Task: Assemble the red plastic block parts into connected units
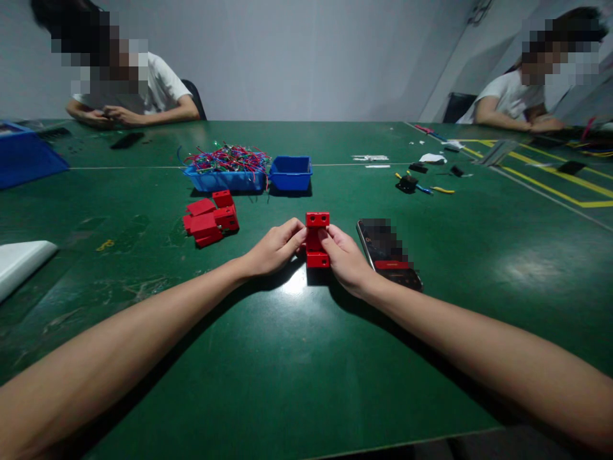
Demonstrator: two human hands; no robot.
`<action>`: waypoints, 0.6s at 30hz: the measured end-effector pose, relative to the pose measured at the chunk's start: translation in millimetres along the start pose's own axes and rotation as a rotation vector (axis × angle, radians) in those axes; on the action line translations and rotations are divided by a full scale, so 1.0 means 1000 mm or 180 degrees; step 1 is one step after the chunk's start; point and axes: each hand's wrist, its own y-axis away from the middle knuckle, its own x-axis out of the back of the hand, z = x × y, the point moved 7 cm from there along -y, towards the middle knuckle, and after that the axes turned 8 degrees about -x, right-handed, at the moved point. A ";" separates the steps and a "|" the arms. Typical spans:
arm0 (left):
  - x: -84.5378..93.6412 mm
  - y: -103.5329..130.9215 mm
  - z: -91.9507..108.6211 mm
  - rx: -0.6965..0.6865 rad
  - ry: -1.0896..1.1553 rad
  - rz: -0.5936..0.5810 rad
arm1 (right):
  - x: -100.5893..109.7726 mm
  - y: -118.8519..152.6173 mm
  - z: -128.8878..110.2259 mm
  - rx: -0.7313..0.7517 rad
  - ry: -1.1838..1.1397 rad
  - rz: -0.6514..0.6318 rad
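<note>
A red bracket-like part (317, 259) with small holes at its two ends is held upright over the green table (287, 358). My left hand (278, 246) grips its left side with thumb and fingers closed. From the right, my right hand (347, 259) pinches the same part, the thumb lying across its middle. Just right of my right hand lies a phone (387, 252) with a lit screen. Several red parts (211, 218) are piled to the left of my left hand.
Behind are a blue tray of tangled wires (227, 172) and a small blue bin (290, 172). A white object (23, 262) and a larger blue bin (29, 156) stand left. Cutters (407, 183) lie right. Two people sit across the table.
</note>
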 end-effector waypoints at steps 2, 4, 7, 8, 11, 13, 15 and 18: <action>0.000 0.000 0.001 -0.0012 -0.0007 0.0005 | 0.000 0.000 0.000 0.0009 -0.0024 -0.0023; 0.000 0.000 0.001 -0.0020 -0.0002 0.0000 | 0.000 0.000 0.000 0.0020 -0.0003 -0.0034; -0.001 -0.001 0.001 -0.0033 -0.0009 -0.0018 | 0.000 0.000 0.001 0.0034 0.0016 -0.0049; -0.001 -0.001 0.002 -0.0035 -0.0014 -0.0025 | 0.000 0.000 0.001 0.0047 0.0031 -0.0048; 0.000 0.000 0.002 -0.0046 -0.0027 -0.0040 | 0.000 0.000 0.000 0.0088 0.0102 -0.0025; 0.000 0.000 0.002 -0.0049 -0.0033 -0.0041 | 0.000 0.000 0.000 0.0085 0.0113 -0.0009; 0.000 0.000 0.001 -0.0049 -0.0037 -0.0030 | 0.000 0.000 0.000 0.0069 0.0095 0.0002; 0.000 0.000 0.001 -0.0038 -0.0042 -0.0029 | -0.001 0.001 -0.001 0.0055 0.0053 -0.0020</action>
